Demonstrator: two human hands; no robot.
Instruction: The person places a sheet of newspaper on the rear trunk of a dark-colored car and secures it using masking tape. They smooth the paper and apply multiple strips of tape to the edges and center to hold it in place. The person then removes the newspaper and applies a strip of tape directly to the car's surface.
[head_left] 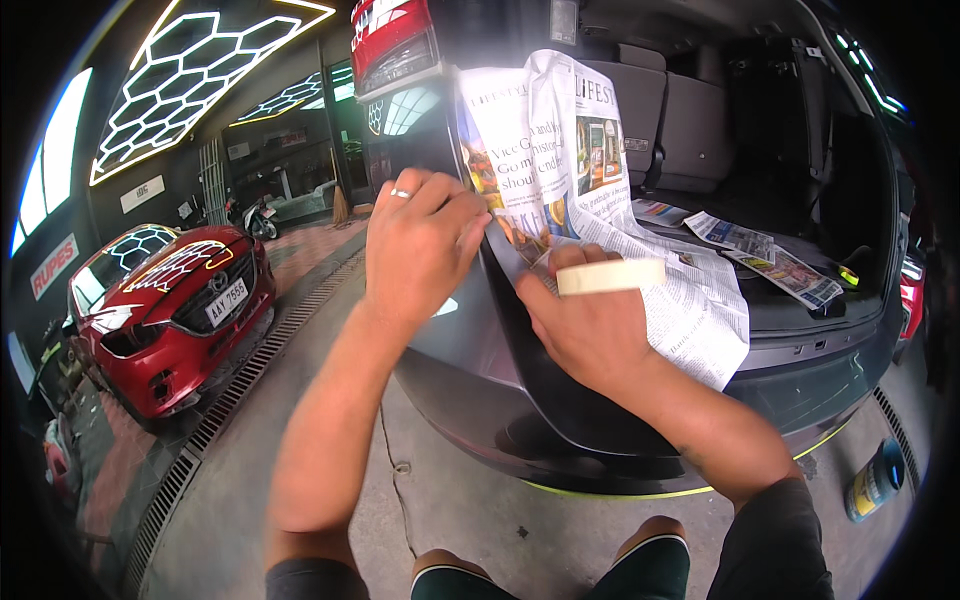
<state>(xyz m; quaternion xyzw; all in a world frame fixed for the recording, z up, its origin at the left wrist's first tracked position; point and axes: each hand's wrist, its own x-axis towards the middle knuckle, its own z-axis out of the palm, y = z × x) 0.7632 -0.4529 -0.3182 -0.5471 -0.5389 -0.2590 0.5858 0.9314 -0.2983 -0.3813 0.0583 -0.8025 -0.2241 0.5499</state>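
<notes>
The newspaper (548,140) runs up the car's (455,345) boot edge from my curled left hand (422,240); my right hand (595,325) carries tape (612,277); either's pinch I can't tell.

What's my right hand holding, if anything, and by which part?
Your right hand holds a pale tape roll; exactly where it grips the roll is hidden.

Legible headlines on newspaper (505,150), characters on red car's plate (226,303), lettering on 2 wall signs (55,267) (142,194)
</notes>
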